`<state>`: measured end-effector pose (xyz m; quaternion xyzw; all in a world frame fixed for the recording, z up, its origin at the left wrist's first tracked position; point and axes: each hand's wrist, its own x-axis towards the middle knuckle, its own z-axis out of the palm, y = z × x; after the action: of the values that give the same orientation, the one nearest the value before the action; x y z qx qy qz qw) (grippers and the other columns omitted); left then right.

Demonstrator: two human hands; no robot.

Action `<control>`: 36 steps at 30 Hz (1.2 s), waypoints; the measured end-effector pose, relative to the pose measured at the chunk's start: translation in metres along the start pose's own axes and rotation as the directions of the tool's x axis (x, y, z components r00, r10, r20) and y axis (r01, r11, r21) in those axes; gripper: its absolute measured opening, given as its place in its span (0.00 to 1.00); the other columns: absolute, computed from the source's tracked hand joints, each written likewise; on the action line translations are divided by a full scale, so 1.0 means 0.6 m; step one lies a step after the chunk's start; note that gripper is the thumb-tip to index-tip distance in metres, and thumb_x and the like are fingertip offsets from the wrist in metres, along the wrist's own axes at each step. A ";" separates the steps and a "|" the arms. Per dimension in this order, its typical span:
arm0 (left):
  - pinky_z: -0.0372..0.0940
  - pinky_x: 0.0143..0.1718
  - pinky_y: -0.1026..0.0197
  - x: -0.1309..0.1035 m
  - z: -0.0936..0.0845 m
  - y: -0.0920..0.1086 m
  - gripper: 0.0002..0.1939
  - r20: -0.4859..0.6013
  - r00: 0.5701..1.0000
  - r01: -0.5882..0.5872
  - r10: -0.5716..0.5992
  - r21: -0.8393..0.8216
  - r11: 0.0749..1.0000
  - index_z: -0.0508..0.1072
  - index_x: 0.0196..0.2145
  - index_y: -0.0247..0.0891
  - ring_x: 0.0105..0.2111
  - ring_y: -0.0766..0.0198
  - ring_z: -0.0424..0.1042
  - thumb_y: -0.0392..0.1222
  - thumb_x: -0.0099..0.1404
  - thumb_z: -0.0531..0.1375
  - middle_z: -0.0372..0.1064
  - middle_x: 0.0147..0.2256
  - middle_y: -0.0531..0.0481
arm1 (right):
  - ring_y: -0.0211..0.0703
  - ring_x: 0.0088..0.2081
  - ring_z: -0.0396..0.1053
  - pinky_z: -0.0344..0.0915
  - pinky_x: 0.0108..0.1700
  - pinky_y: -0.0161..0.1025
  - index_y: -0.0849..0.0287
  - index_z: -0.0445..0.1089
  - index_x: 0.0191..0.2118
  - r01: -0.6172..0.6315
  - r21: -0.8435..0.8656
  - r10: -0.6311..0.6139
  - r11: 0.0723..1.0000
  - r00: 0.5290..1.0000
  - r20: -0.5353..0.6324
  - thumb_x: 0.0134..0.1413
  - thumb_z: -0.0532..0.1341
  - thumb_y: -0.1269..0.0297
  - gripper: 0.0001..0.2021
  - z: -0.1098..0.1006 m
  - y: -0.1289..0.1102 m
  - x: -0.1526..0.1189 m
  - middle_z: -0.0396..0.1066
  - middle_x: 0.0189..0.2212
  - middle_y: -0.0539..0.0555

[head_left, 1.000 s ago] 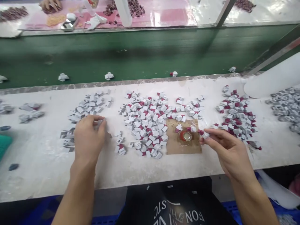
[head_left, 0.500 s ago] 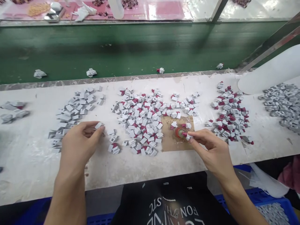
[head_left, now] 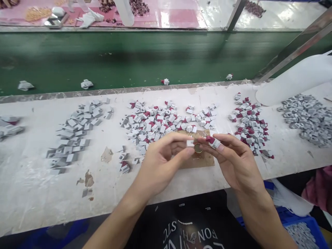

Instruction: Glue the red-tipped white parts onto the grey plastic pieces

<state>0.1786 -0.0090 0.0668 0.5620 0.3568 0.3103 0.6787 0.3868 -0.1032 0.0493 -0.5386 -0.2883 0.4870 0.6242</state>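
My left hand [head_left: 166,160] pinches a small light-grey plastic piece [head_left: 190,143] between thumb and fingers. Close to its right, my right hand [head_left: 233,157] holds a grey-and-maroon plastic part [head_left: 213,141], its maroon end pointing up and left. A small gap separates the two held pieces. Below the hands lies a brown cardboard square [head_left: 206,162] with a small round container [head_left: 198,148] on it, partly hidden by my fingers. Behind my left hand spreads a heap of grey-and-maroon parts [head_left: 155,121].
Plain grey pieces [head_left: 75,128] form a pile at the left. More maroon-and-grey parts [head_left: 250,124] and a grey heap [head_left: 308,119] lie right. A white cylinder [head_left: 293,79] leans by a metal post. Beyond the table edge, a green conveyor belt [head_left: 129,55] carries several parts.
My left hand has moved right with the grey piece, from beside the left pile to my right hand. My right hand has lifted its part away from the round container.
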 end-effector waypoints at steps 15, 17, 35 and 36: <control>0.84 0.55 0.57 0.028 0.022 -0.017 0.05 0.119 0.993 -0.003 0.014 -0.091 0.996 0.90 0.49 0.47 0.51 0.56 0.88 0.39 0.76 0.75 0.88 0.49 0.48 | 0.48 0.42 0.84 0.86 0.44 0.46 0.40 0.93 0.49 0.093 -0.199 -0.077 0.976 0.993 0.088 0.70 0.78 0.60 0.07 0.004 -0.014 0.006 0.86 0.40 0.53; 0.84 0.55 0.57 0.026 0.011 -0.016 0.05 0.106 0.994 -0.029 0.035 -0.059 0.998 0.90 0.48 0.48 0.50 0.56 0.88 0.39 0.76 0.75 0.87 0.48 0.48 | 0.49 0.43 0.84 0.86 0.43 0.45 0.42 0.93 0.50 0.086 -0.242 -0.046 0.966 0.985 0.164 0.69 0.78 0.61 0.07 0.009 -0.023 0.017 0.86 0.40 0.54; 0.80 0.54 0.51 0.216 -0.294 0.032 0.09 -0.577 0.782 0.015 0.238 0.398 0.917 0.80 0.38 0.42 0.44 0.56 0.83 0.34 0.62 0.73 0.84 0.40 0.45 | 0.67 0.68 0.76 0.69 0.75 0.64 0.64 0.83 0.55 0.262 -0.748 0.029 0.610 0.936 0.351 0.64 0.71 0.77 0.15 0.332 0.012 0.461 0.76 0.68 0.71; 0.80 0.54 0.51 0.241 -0.305 0.032 0.09 -0.581 0.784 0.042 0.219 0.401 0.915 0.78 0.37 0.42 0.44 0.56 0.83 0.32 0.63 0.73 0.84 0.40 0.45 | 0.68 0.68 0.75 0.67 0.75 0.65 0.62 0.83 0.50 0.265 -0.761 0.024 0.593 0.938 0.345 0.62 0.72 0.78 0.12 0.345 0.022 0.479 0.77 0.67 0.71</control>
<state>0.1060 0.2123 0.0452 0.5711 0.5852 0.4299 0.3828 0.3032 0.2414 0.0421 -0.6527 -0.6081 0.3429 0.2944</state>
